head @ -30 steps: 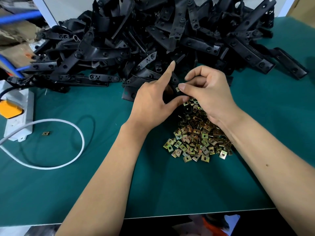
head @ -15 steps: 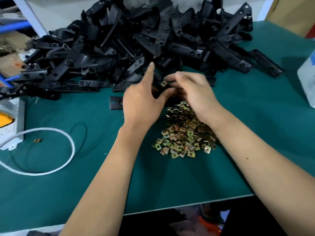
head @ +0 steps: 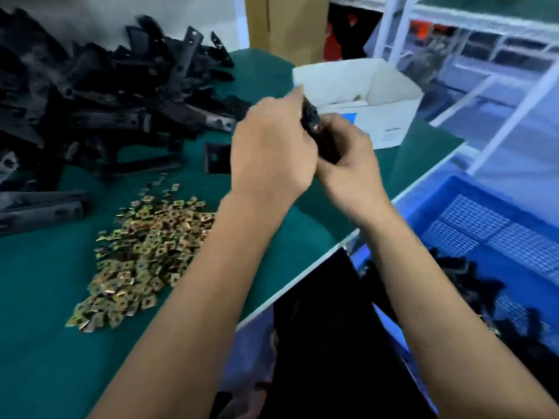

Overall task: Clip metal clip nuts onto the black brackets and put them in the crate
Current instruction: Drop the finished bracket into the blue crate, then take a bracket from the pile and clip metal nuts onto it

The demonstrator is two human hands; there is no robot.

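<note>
Green mat (head: 45, 297), blue crate (head: 514, 225) alongside, both hands (head: 305, 152) apparently clasping one black bracket (head: 311, 120).

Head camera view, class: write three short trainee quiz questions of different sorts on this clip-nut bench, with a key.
1. True or false: both hands grip one black bracket above the green table.
2. Where does the blue crate sit? A) past the table's right edge B) on the clip nut pile C) behind the bracket heap
3. Fill in: the white cardboard box stands on the table's far ____ corner.

Key: 1 true; 2 A; 3 right. The left hand and right hand meet on the bracket.
</note>
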